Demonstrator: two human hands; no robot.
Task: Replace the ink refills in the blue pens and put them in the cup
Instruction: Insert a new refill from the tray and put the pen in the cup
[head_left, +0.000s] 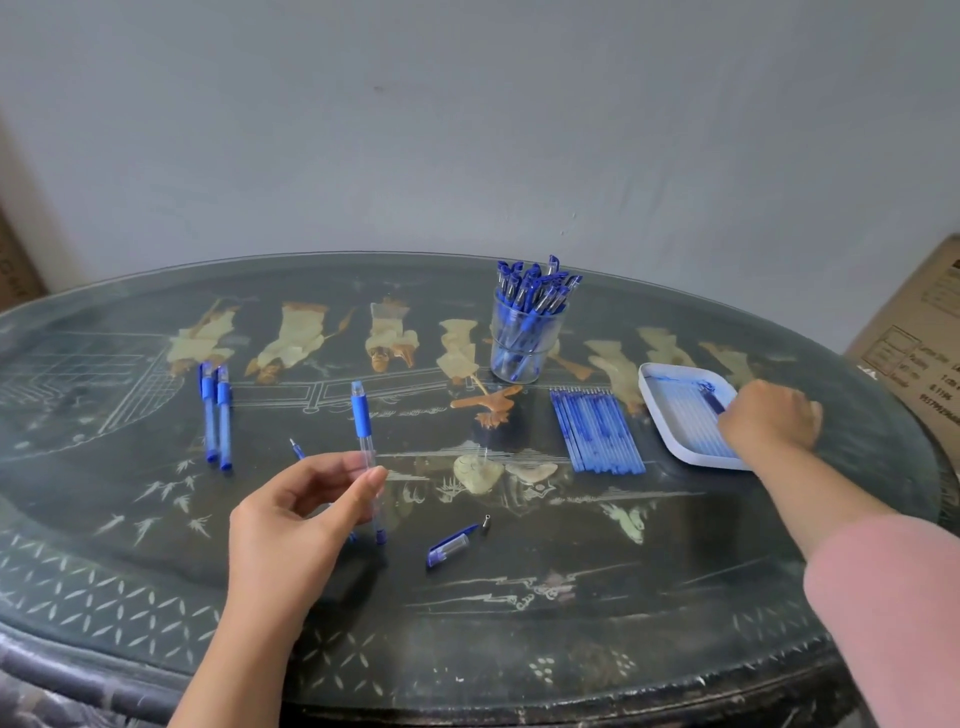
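Note:
My left hand (296, 525) pinches a clear pen barrel with a blue grip (363, 431), held upright over the table, with no cap or tip on it. My right hand (769, 421) reaches into the white tray (655, 389), fingers curled down among the refills there; whether it holds one I cannot tell. A row of blue refills (597, 431) lies left of the tray. A clear cup (524, 343) full of blue pens stands behind them. A pen cap (449, 548) and a small metal tip (487, 522) lie near the front. Two whole pens (216, 415) lie at the left.
The dark oval table (156, 597) has a glass top over inlaid figures. A cardboard box (914, 348) stands off the right edge. Behind the table is a plain wall. A thin refill (297, 448) pokes out behind my left hand.

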